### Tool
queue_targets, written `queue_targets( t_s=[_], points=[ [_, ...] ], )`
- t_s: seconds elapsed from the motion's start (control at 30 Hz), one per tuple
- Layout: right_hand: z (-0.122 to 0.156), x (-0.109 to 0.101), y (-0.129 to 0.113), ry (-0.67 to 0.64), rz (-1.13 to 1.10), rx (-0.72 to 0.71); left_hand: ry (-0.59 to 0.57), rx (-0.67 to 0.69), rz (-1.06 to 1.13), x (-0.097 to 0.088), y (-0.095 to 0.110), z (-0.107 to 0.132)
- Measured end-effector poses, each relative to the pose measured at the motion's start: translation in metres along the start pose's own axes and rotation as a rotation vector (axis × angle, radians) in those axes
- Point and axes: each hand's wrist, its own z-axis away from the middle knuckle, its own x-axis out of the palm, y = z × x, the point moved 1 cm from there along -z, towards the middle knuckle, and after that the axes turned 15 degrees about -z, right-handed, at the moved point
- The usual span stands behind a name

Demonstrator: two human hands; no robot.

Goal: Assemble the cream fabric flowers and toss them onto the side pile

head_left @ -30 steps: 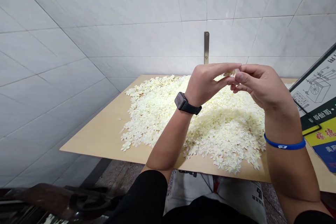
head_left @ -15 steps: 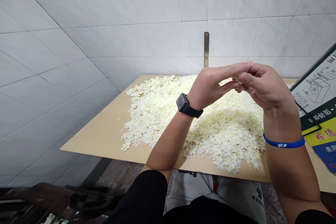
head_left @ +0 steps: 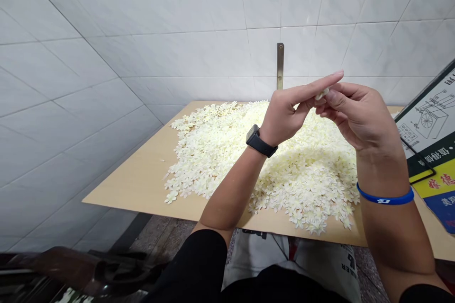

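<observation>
Both hands are raised together above a wide heap of small white fabric flowers [head_left: 227,151] spread over a light wooden table [head_left: 142,180]. My left hand [head_left: 291,111], with a black watch at the wrist, and my right hand [head_left: 359,113], with a blue wristband, meet at the fingertips. Between them they pinch one small white flower [head_left: 322,94], mostly hidden by the fingers. The left forefinger lies stretched over it.
White tiled walls close off the left side and the back. A metal bracket [head_left: 280,66] is fixed to the back wall. A printed sign board [head_left: 432,142] leans at the right edge. A white printed bag [head_left: 320,265] lies under the table front, by my black trousers.
My left hand has turned and slid right, its forefinger now stretched over the flower. The right hand has stayed almost in place, still pinching.
</observation>
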Motion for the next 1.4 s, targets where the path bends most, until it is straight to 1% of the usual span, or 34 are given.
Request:
queue_targets(
  t_s=[0.1,0.17,0.23,0.3,0.43,0.5,0.6,0.7,0.8,0.87,0.93,1.1,1.23,1.3,1.37,1.4],
  points=[
    [-0.002,-0.005,0.002,0.022,0.024,-0.026,-0.15,-0.004,0.038,-0.007,-0.001,-0.003],
    [-0.003,-0.007,0.005,-0.006,0.028,-0.051,-0.179,0.005,0.048,-0.012,-0.002,-0.003],
    [-0.004,-0.007,0.007,-0.035,0.037,-0.067,-0.161,0.019,-0.002,-0.016,-0.001,-0.003],
    [-0.003,-0.006,0.009,-0.036,0.051,-0.072,-0.127,0.036,-0.072,-0.017,0.0,-0.001],
    [-0.001,0.001,0.006,-0.022,0.033,-0.051,-0.023,0.043,-0.137,-0.012,0.002,0.001],
    [0.0,0.003,0.004,-0.016,-0.03,-0.017,-0.002,0.024,-0.151,-0.009,0.001,0.001],
    [-0.001,0.002,0.003,-0.012,-0.118,0.016,-0.033,0.022,-0.134,-0.01,-0.001,-0.002],
    [-0.003,-0.003,0.004,0.027,-0.127,-0.01,-0.123,0.055,-0.05,-0.014,0.0,-0.006],
    [-0.005,-0.008,0.004,0.112,-0.062,-0.119,-0.174,0.036,0.031,-0.018,0.001,-0.007],
    [-0.006,-0.009,0.004,0.142,0.016,-0.191,-0.161,-0.012,0.045,-0.018,-0.001,-0.007],
    [-0.005,-0.008,0.003,0.141,0.073,-0.231,-0.144,-0.053,0.056,-0.014,-0.002,-0.006],
    [-0.004,-0.008,0.0,0.15,0.199,-0.256,-0.072,-0.096,0.124,-0.006,-0.006,-0.005],
    [-0.003,-0.013,-0.002,0.19,0.459,-0.202,-0.04,-0.104,0.122,-0.009,-0.007,-0.007],
    [-0.003,-0.015,-0.002,0.241,0.549,-0.217,-0.033,-0.086,0.117,-0.011,-0.007,-0.007],
    [-0.004,-0.015,-0.001,0.257,0.51,-0.272,-0.031,-0.074,0.113,-0.011,-0.009,-0.007],
    [-0.004,-0.014,0.0,0.235,0.451,-0.291,-0.035,-0.074,0.112,-0.01,-0.009,-0.007]
  ],
)
